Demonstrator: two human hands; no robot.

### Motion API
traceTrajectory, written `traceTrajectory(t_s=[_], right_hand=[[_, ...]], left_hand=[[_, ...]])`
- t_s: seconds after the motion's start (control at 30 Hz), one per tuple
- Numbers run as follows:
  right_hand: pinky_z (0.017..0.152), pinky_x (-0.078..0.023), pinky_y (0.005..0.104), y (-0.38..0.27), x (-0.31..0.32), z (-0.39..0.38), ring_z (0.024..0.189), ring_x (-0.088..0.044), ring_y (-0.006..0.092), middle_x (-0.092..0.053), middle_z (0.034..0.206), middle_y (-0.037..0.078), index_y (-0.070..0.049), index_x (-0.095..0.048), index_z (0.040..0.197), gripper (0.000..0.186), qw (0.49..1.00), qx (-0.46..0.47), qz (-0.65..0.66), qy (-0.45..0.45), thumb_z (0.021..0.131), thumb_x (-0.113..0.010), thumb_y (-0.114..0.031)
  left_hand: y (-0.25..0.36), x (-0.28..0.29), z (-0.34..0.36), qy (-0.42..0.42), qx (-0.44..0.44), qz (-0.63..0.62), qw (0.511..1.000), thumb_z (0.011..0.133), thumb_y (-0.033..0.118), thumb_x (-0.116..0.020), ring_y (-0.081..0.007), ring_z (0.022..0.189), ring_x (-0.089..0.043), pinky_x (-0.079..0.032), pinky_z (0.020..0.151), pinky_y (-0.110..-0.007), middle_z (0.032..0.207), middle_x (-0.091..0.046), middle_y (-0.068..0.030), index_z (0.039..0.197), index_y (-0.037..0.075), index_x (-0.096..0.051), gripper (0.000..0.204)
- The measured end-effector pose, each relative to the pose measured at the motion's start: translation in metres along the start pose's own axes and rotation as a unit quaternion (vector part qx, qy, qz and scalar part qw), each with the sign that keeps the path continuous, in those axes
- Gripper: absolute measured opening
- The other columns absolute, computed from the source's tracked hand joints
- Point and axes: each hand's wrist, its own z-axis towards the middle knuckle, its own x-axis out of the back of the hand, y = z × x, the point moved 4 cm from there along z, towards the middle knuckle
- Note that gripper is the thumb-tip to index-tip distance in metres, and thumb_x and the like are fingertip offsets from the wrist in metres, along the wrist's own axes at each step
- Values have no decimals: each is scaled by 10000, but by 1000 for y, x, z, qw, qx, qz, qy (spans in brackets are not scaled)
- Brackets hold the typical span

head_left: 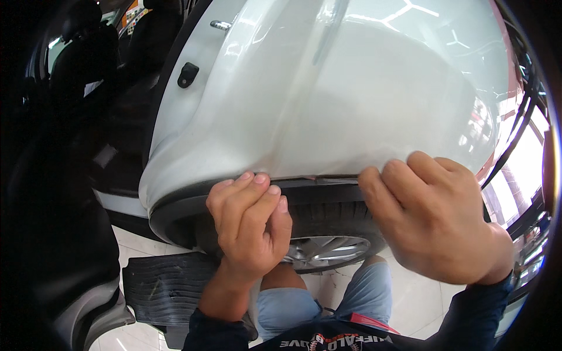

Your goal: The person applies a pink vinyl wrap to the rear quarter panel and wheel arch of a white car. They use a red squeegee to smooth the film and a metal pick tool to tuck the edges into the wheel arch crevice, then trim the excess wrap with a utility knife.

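Note:
A glossy white car body panel [351, 93] spans the view, ending in a black wheel arch trim [181, 207] above a tire [325, 213] and silver rim [328, 248]. My left hand [249, 225] is closed, fingers curled and pressed together, fingertips at the arch edge where white panel meets black trim. Further right along that edge, my right hand [433, 216] is closed with knuckles up; its fingertips are hidden, so what it grips cannot be made out. A thin dark line runs along the edge between both hands.
At left are the dark open door [64, 263] and car interior with black seats [76, 70]. A metal latch loop [220, 25] sits on the door frame. A ribbed black mat [161, 281] lies on white floor tiles [442, 310], beside my legs in blue shorts [366, 292].

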Motion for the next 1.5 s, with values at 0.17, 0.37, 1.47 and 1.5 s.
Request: traceTrajectory(t_s=[0.17, 0.37, 1.47, 1.5], right_hand=[[531, -432, 309, -5, -10, 2, 633, -506, 165, -467, 749, 43, -4, -622, 977, 351, 1000, 0, -10, -17, 654, -666, -132], [538, -454, 301, 0, -3, 21, 635, -542, 164, -514, 747, 44, -19, -624, 922, 310, 995, 35, 5, -97, 643, -673, -144], [726, -621, 348, 15, -36, -22, 837, -732, 269, -675, 978, 172, -7, -652, 1035, 278, 840, -30, 444, 312, 780, -758, 26], [726, -622, 350, 11, -40, -22, 845, -733, 275, -675, 987, 176, -8, -654, 1046, 294, 847, -25, 431, 311, 773, -757, 28]], left_hand=[[1, -1, -3, 11, 8, 9, 1000, 856, 2, -660, -342, 1070, -597, -437, 975, -484, 1133, -657, -159, 1063, 0, -641, 207], [-2, 0, -4, 11, -3, 18, 1000, 862, -2, -652, -342, 1074, -591, -437, 982, -478, 1135, -656, -160, 1059, 4, -642, 198], [-6, 1, -4, 12, 2, 0, 1000, 775, 43, -643, -276, 1048, -571, -420, 930, -436, 1077, -645, -98, 1011, 45, -728, 250], [-6, -1, -4, 11, 4, -5, 1000, 779, 39, -640, -274, 1050, -572, -420, 930, -435, 1079, -647, -96, 1011, 47, -729, 249]])
